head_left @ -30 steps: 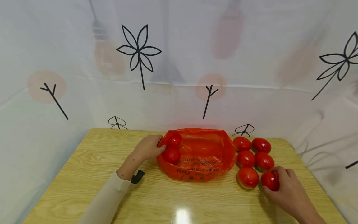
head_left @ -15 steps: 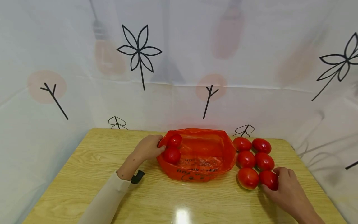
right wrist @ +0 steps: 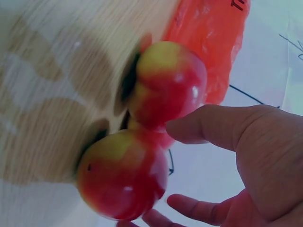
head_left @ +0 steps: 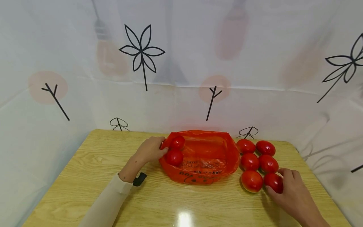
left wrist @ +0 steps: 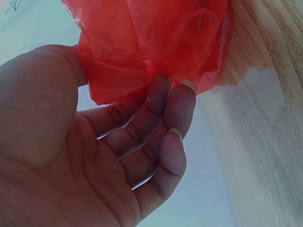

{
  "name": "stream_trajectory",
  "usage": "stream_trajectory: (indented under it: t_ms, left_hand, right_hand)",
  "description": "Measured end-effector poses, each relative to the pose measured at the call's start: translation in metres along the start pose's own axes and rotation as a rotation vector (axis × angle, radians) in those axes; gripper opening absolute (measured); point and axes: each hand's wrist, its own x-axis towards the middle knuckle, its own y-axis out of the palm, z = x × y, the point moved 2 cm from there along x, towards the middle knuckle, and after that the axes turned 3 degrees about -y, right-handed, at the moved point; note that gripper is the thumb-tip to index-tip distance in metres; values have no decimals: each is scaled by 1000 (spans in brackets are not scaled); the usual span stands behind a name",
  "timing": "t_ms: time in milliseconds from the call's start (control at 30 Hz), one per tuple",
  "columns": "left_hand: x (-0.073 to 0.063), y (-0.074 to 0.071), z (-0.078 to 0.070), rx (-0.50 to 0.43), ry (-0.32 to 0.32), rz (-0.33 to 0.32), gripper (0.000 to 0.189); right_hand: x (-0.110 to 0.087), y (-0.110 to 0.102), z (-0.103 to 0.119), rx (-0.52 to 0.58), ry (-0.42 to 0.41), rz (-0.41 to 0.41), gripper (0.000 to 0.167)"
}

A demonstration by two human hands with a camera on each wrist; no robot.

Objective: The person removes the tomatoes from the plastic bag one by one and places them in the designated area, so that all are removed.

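Note:
My left hand (head_left: 151, 149) holds the left edge of a red plastic bag (head_left: 199, 178), which lies with its mouth spread wide. In the left wrist view, the fingers (left wrist: 180, 109) curl at the thin bag film (left wrist: 113, 71). Two red fruits (head_left: 174, 157) lie inside at the bag's left end. My right hand (head_left: 293, 194) has its thumb and fingers round the nearest right glossy red fruit (head_left: 273, 183). This fruit (right wrist: 123, 175) shows red and yellow skin in the right wrist view, the thumb near its upper side and fingertips along its lower edge.
Several more red fruits (head_left: 251, 181) stand in two columns right of the bag, close together. The wooden table (head_left: 158, 205) ends at a white patterned cloth (head_left: 181, 104) behind. A black strap piece (head_left: 140, 179) shows beside the left wrist.
The right hand and the fruit in its grasp have shifted only slightly, the fruit now sitting close to its left neighbour. The left hand and the bag stay where they were.

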Motion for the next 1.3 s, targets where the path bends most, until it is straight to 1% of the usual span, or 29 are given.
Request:
stream_trajectory:
  t_ms: [33, 133, 267, 333, 400, 700, 833, 1100, 1300]
  left_hand:
    - [0, 0, 0, 1, 0, 0, 11]
    - [1, 0, 0, 3, 1, 0, 12]
    - [1, 1, 0, 6, 2, 0, 12]
    - [1, 1, 0, 8, 1, 0, 12]
    - [1, 1, 0, 7, -1, 1, 12]
    - [0, 1, -1, 4, -9, 1, 13]
    - [0, 0, -2, 3, -18, -2, 15]
    - [-1, 0, -3, -3, -20, -5, 15]
    - [0, 0, -4, -1, -21, -11, 15]
  right_hand:
    - [-1, -1, 1, -6, -12, -20, 77]
    - [-2, -3, 5, -19, -23, -48, 78]
    - [0, -6, 11, -23, -14, -35, 78]
    - [0, -8, 15, -21, -23, -54, 76]
    - [1, -9, 18, -13, -43, -68, 74]
    - [0, -11, 39, 53, -164, -205, 60]
    - [3, -13, 47, 68, -196, -234, 56]
    - [8, -17, 71, 71, -226, -227, 55]
    - [13, -18, 87, 103, -277, -240, 50]
